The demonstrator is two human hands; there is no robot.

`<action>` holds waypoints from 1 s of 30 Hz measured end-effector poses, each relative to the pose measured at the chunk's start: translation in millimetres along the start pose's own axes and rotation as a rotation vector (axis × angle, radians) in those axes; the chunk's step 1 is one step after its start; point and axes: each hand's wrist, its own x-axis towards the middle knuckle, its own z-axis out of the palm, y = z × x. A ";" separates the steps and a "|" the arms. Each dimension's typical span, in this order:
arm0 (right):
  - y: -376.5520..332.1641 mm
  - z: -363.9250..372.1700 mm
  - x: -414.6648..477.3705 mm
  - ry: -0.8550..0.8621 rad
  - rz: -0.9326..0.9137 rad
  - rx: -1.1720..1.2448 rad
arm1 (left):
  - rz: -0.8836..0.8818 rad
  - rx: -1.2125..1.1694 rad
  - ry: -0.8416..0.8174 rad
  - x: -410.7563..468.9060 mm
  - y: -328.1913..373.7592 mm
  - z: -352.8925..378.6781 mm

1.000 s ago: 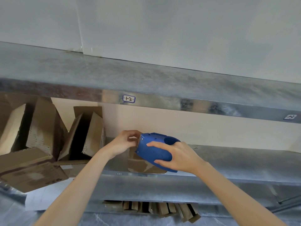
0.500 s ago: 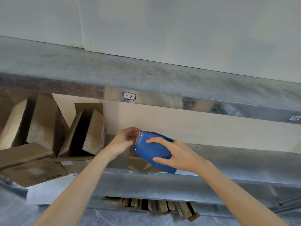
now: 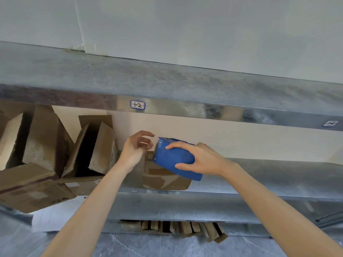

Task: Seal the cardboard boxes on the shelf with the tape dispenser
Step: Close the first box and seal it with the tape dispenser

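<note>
Up close at a metal storage rack, a person's right hand [image 3: 202,158] grips a blue tape dispenser [image 3: 172,160], fingers spread across its flat side. It holds the dispenser tilted, front end up and to the left, rear corner down and to the right. The dispenser sits over the top of a small cardboard box [image 3: 161,178] at the front edge of the middle shelf [image 3: 269,175]. Whether it presses on the cardboard cannot be told. Pale patches show on the side of the box that faces the room.

The left hand [image 3: 136,147] hovers just beside the dispenser's front end. Its fingers are loosely curled, with a narrow gap between thumb and forefinger. Nothing can be seen in its grasp, and whether a strip of tape runs between the fingers cannot be told.

Further left on the same shelf, two open boxes [image 3: 96,145] lean at angles with their flaps raised and their dark insides showing. A closed box [image 3: 31,190] juts out past the shelf edge at the lower left.

Overhead runs the upper shelf [image 3: 167,78], grey and mottled. A small label [image 3: 137,105], hand-marked "1-2", is stuck on its front lip. Below the arms, pieces of flattened cardboard [image 3: 185,229] stand in a row on a lower level, above a grey veined floor [image 3: 130,245]. A pale wall [image 3: 204,25] rises behind the rack.
</note>
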 end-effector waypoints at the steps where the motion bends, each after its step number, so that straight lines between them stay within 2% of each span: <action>1: 5.2 -2.0 -2.8 -0.004 0.016 0.015 | -0.008 0.010 0.040 0.3 -2.3 -3.3; 20: 49.5 -17.2 -31.3 -0.077 0.064 0.203 | -0.053 0.158 0.219 -12.3 -14.4 -6.8; 30: 57.9 -19.4 -23.7 -0.109 0.055 0.231 | -0.114 0.064 0.205 -18.9 -18.6 -7.6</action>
